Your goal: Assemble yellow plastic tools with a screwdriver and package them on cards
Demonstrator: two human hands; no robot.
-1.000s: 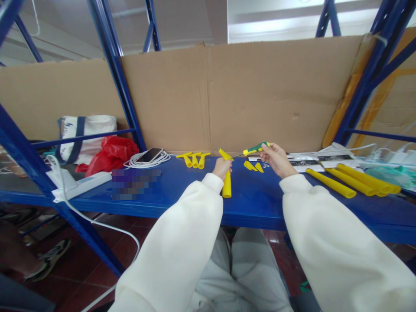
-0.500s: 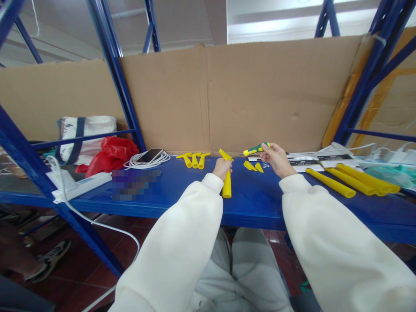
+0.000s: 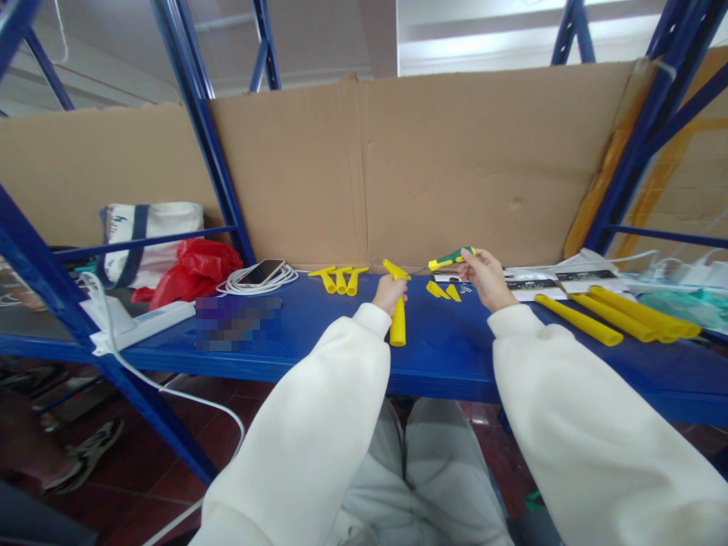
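Note:
My left hand is closed around the yellow tube of a T-shaped piece, its crosspiece sticking out above my fist. In my right hand is a screwdriver with a yellow and green handle, gripped by the handle's end. Its thin metal shaft points left and reaches the crosspiece; whether the tip touches a screw there is too small to tell. Small flat yellow pieces lie on the blue shelf between my hands. Farther left, three similar T-shaped yellow pieces lie side by side.
Several yellow tubes lie at the right beside printed packets. Leftward are a phone on a coiled white cable, a red bag and a white power strip. Cardboard walls the back.
My right hand and the screwdriver have shifted slightly to the right, and more of the shaft shows. My left hand holds the T-shaped piece almost in the same place.

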